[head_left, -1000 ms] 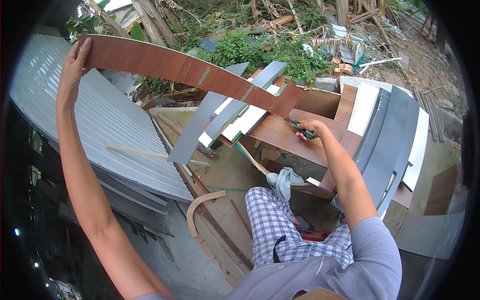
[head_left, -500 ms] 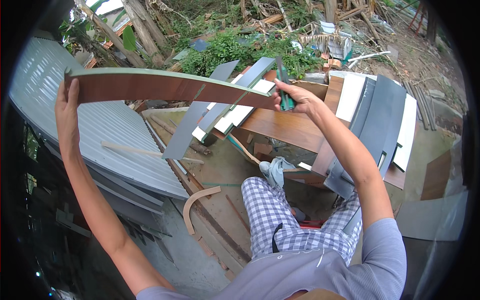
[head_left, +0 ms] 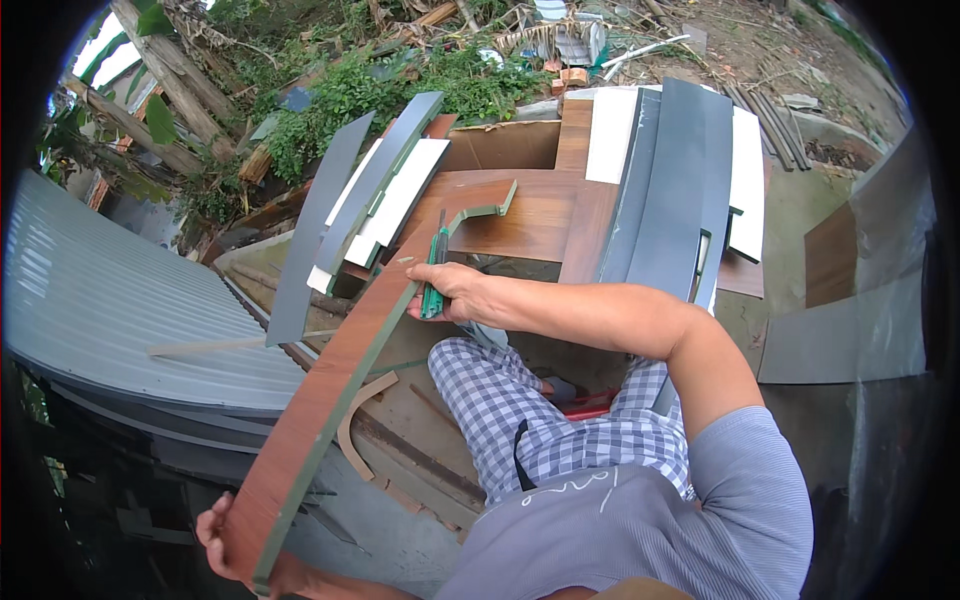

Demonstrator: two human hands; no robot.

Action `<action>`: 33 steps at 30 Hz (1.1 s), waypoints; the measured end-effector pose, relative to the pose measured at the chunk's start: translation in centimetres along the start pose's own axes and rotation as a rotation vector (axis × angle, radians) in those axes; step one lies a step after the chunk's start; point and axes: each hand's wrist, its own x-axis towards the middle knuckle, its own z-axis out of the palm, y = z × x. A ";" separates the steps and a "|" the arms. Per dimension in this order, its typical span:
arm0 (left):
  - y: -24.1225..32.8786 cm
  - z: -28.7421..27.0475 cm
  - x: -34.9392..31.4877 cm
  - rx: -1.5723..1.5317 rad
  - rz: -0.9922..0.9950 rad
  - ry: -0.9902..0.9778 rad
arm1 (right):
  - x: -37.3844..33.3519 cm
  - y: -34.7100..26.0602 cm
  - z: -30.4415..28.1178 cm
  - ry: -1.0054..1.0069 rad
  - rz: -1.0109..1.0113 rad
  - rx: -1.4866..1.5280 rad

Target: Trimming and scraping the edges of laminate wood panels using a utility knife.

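Observation:
A long reddish-brown wood-grain board [head_left: 340, 365] with green edges slants across in front of me, and its far end has a notched cut-out. My left hand [head_left: 222, 540] is closed around the board's lower near end, and part of the hand is hidden behind it. Farther up, my right hand [head_left: 448, 290] grips the board's edge. A green-handled utility knife [head_left: 434, 290] is also in my right hand, standing upright against the palm with its dark tip pointing away from me.
Grey and white panels [head_left: 385, 190] lie across a brown board at the centre left. More dark panels [head_left: 680, 190] are stacked at the right. Corrugated metal sheeting [head_left: 130, 290] spans the left side. A curved brown strip [head_left: 350, 430] lies on the floor.
The board has swung from level and raised to a slant, its left end now low and near me. My left hand came down with it; my right hand moved left and lower, keeping the knife.

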 end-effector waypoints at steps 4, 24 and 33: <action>2.9 3.3 -6.3 -0.183 -0.380 0.092 | 2.7 1.4 -1.5 0.168 -0.001 -0.085; -2.2 26.9 -11.1 -0.860 -1.180 -0.781 | -16.1 -21.0 -24.4 0.491 -0.696 -0.217; 1.4 35.6 -11.4 -0.915 -1.072 -1.161 | -22.9 -21.2 -35.8 0.682 -0.619 -0.137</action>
